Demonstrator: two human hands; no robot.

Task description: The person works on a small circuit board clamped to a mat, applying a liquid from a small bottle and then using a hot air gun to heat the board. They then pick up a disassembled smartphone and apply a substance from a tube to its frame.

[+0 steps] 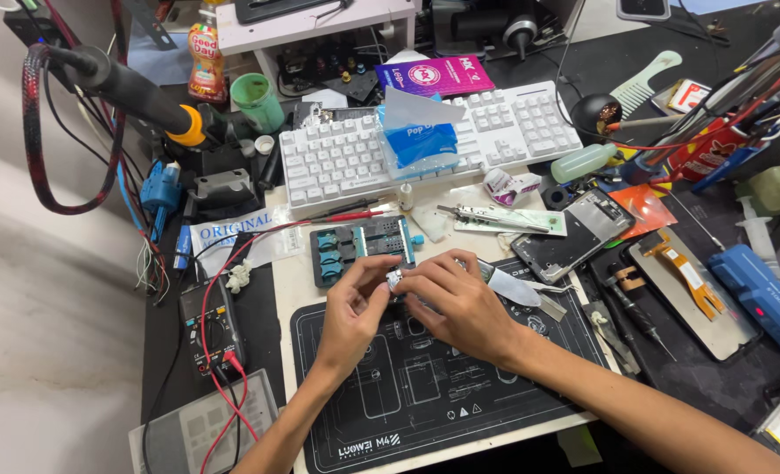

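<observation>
**Two hands meet over a small part on a crowded repair surface**

A cluttered repair surface [285, 290] fills the view, with a pale wall to the left and a dark work mat [425, 395] printed with white outlines lying at the near edge; both hands work above the far end of that mat. The left hand [355, 307] and the right hand [456, 298] come together, fingertips touching; between them sits a small whitish part [394, 279], and each grip is clamped on it, thumb against forefinger; what the part is cannot be told at this size.

Just beyond the hands lies a dark holder with blue-green clips [359, 248]; behind that, a white keyboard [425, 145] carries a blue tissue pack [418, 139] with a sheet standing up out of its opening. A green cup [258, 101] stands at the far left of the keyboard, its inside not visible; beside it a plastic bottle with an orange label [204, 53] stands upright. To the right of the keyboard a small clear bottle of pale liquid [583, 162] lies on its side; a round black pot [596, 114] near it holds a tool with its handle leaning out.

Right of the hands, an opened phone frame [570, 233] rests face up; farther right a screen panel with an orange flex cable [688, 281] lies flat, and a blue case [763, 294] sits beside it. At the left a multimeter [210, 320] with red leads lies by the mat.
</observation>
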